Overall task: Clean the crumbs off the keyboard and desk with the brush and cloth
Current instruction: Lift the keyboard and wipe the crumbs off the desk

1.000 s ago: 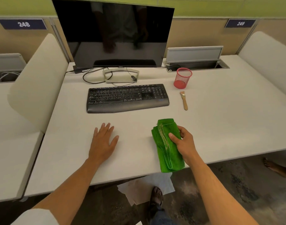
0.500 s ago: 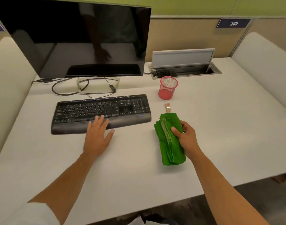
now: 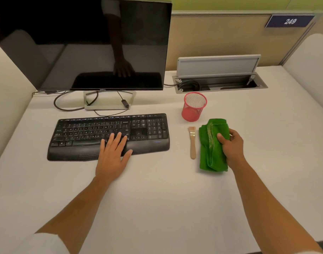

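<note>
Sliding forward, the left hand (image 3: 113, 158) now lies flat, fingers straight, on the keyboard (image 3: 109, 134); the right hand (image 3: 232, 145) still clutches the cloth (image 3: 210, 149), with the whole brush (image 3: 192, 142) uncovered just left of it.

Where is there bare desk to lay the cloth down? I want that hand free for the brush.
Bare desk runs right of the right hand and green cloth, and along the near edge below both hands. It is tight between the brush, the red mesh cup and the keyboard.
</note>
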A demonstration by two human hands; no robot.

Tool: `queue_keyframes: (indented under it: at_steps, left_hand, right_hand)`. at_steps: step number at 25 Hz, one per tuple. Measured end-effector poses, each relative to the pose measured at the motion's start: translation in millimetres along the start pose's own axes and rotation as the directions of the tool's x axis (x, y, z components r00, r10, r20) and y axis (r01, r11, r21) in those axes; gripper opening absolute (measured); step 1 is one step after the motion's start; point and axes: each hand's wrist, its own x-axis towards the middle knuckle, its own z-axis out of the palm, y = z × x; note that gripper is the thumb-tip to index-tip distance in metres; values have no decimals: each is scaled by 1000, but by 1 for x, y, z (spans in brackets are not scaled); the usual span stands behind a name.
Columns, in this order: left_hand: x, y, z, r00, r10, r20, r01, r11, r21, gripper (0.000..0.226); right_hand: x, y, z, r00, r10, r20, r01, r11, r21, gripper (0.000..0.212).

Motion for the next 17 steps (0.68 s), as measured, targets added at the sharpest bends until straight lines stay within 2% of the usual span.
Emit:
queue_keyframes:
  at_steps: [5, 9, 12, 14, 17]
  left_hand:
    - [1, 0, 1, 999, -19, 34, 18, 1000, 22, 67]
    - [2, 1, 0, 999, -22, 42, 21, 999, 32, 68]
    - [2, 0, 1, 999, -13, 31, 12, 1000, 21, 68]
    - [3, -1, 1, 999, -14, 31, 13, 1000, 15, 68]
    - [3, -1, 1, 1000, -11, 24, 11, 1000, 9, 69]
  right_hand:
    - [16, 5, 2, 992, -121, -34, 98, 911, -401, 41]
    - [17, 12, 15, 973, -226, -54, 169, 849, -501, 46]
    - [18, 15, 18, 966, -252, -62, 174, 808, -563, 51]
    - [16, 13, 15, 949, -305, -82, 180, 737, -652, 52]
    - [2, 8, 13, 885, -459, -82, 243, 605, -758, 38]
